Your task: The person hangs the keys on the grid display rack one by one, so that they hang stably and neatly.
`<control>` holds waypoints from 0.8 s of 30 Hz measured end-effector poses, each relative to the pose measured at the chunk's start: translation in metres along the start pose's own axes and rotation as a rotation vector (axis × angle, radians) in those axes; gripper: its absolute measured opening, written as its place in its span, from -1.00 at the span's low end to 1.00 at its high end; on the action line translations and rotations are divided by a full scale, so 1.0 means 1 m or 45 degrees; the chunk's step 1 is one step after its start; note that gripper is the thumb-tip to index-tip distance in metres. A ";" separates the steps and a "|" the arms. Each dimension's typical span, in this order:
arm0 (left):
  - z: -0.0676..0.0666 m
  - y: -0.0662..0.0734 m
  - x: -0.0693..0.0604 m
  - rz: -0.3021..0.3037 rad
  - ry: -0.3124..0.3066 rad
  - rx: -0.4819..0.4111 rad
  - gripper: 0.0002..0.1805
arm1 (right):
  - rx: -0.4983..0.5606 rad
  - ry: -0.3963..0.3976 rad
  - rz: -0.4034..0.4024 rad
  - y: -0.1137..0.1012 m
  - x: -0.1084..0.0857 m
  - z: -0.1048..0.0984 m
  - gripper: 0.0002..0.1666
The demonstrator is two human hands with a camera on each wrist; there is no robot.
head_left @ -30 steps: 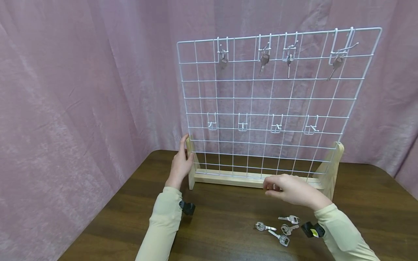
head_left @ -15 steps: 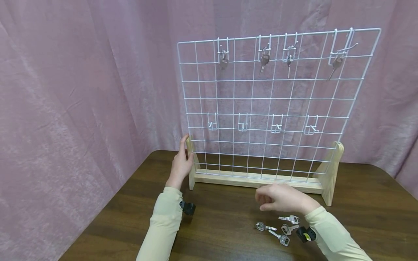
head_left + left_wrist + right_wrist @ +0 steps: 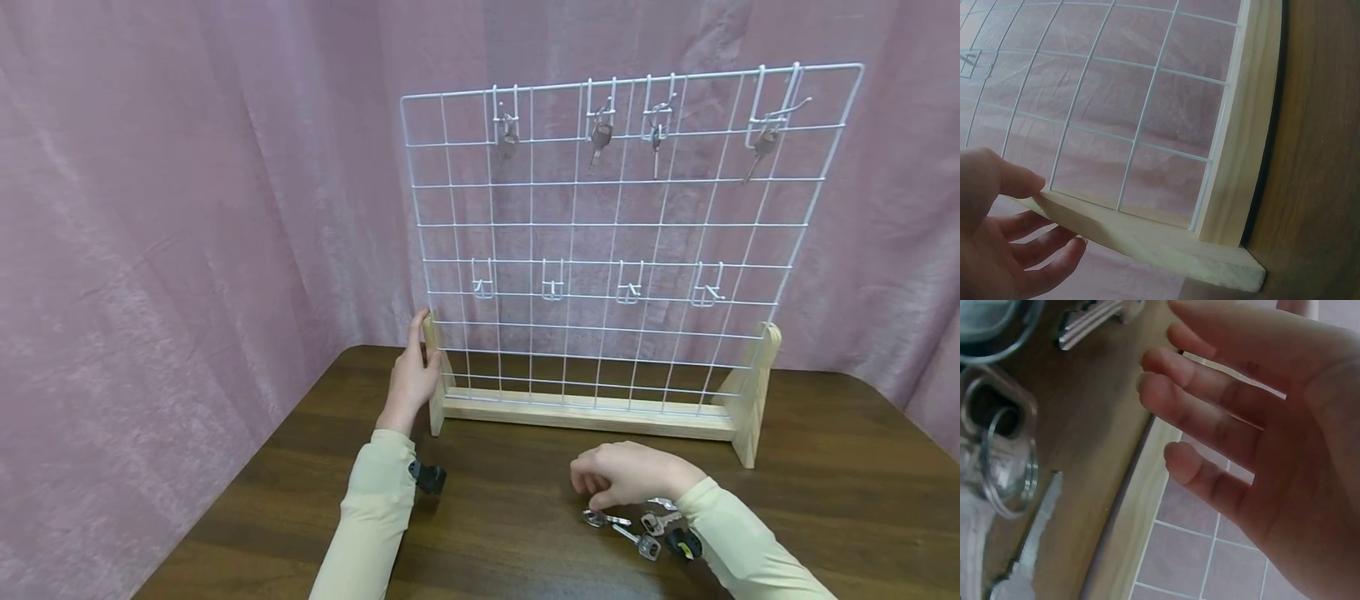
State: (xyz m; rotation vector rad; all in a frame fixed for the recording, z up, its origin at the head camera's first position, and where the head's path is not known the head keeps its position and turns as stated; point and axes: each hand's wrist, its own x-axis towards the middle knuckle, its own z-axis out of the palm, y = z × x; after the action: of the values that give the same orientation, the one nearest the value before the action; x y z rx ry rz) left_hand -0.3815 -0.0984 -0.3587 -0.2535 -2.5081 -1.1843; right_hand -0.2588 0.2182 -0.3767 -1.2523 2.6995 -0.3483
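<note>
My left hand (image 3: 409, 385) holds the left wooden side piece of the stand (image 3: 547, 410), the thumb on one face and fingers on the other, as the left wrist view shows. A white wire grid panel (image 3: 551, 225) rises from this stand. My right hand (image 3: 626, 475) is above the table beside several loose keys (image 3: 647, 546), its fingers loosely bent with nothing between them. In the right wrist view, a key with a metal ring (image 3: 1007, 456) lies near the fingertips, apart from them. The hand and wrist partly cover the keys in the head view.
Keys hang from the upper row of hooks, such as one key (image 3: 602, 135) near the middle. Lower on the grid is a row of bare hooks, including one hook (image 3: 630, 292). A brown wooden table (image 3: 495, 533) lies below, with a pink curtain (image 3: 225, 208) behind.
My right hand has come down and left, from in front of the stand's base bar to just over the loose keys. The left hand stays on the stand. The head view has shifted slightly.
</note>
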 end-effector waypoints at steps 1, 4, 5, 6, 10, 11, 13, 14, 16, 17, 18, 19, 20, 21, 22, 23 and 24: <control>0.000 0.000 0.000 0.001 0.001 0.002 -0.23 | 0.008 -0.013 0.000 -0.001 0.000 0.000 -0.84; 0.000 -0.001 0.001 0.004 0.001 0.004 -0.23 | 0.031 -0.043 0.010 -0.001 0.000 0.000 -0.89; 0.000 -0.001 0.001 0.003 0.000 0.000 -0.23 | 0.040 -0.048 0.010 0.000 0.000 0.001 -0.89; 0.000 -0.001 0.001 0.003 0.002 -0.003 -0.23 | 0.051 -0.051 0.011 0.000 0.000 0.001 -0.87; 0.001 0.000 0.000 0.007 0.001 -0.010 -0.23 | 0.111 -0.064 0.018 0.002 0.000 0.003 -0.73; 0.001 0.000 0.000 0.007 0.004 -0.011 -0.23 | 0.127 -0.076 0.023 0.002 0.000 0.003 -0.73; 0.001 0.000 0.001 0.006 0.004 -0.008 -0.23 | 0.134 -0.096 0.022 0.002 0.001 0.004 -0.75; 0.001 0.000 0.001 0.004 0.003 -0.008 -0.23 | 0.134 -0.105 0.025 0.002 0.001 0.004 -0.75; 0.000 0.001 0.001 0.003 0.002 -0.008 -0.23 | 0.120 -0.115 0.031 0.003 0.002 0.005 -0.77; 0.000 0.001 0.001 0.003 0.002 -0.011 -0.23 | 0.110 -0.116 0.027 0.003 0.002 0.005 -0.78; 0.000 0.001 0.001 0.002 0.001 -0.012 -0.23 | 0.099 -0.113 0.026 0.003 0.002 0.006 -0.79; 0.000 0.001 0.001 0.002 0.001 -0.013 -0.23 | 0.088 -0.109 0.028 0.003 0.002 0.006 -0.80; 0.000 0.001 0.001 0.003 0.001 -0.014 -0.23 | 0.079 -0.107 0.034 0.003 0.002 0.007 -0.80; 0.000 0.001 0.001 0.003 0.002 -0.014 -0.23 | 0.067 -0.103 0.035 0.003 0.002 0.007 -0.80; 0.000 0.001 0.001 0.003 0.004 -0.015 -0.23 | 0.060 -0.099 0.035 0.003 0.002 0.007 -0.81; 0.001 0.001 0.001 0.005 0.005 -0.015 -0.23 | 0.049 -0.093 0.032 0.003 0.002 0.007 -0.80; 0.001 0.001 0.001 0.004 0.004 -0.015 -0.23 | 0.040 -0.089 0.031 0.004 0.001 0.007 -0.80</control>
State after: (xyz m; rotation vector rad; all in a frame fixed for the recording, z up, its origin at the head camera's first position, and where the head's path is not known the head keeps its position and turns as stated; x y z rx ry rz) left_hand -0.3821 -0.0975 -0.3584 -0.2586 -2.4975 -1.1978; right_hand -0.2605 0.2182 -0.3849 -1.1990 2.6382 -0.3359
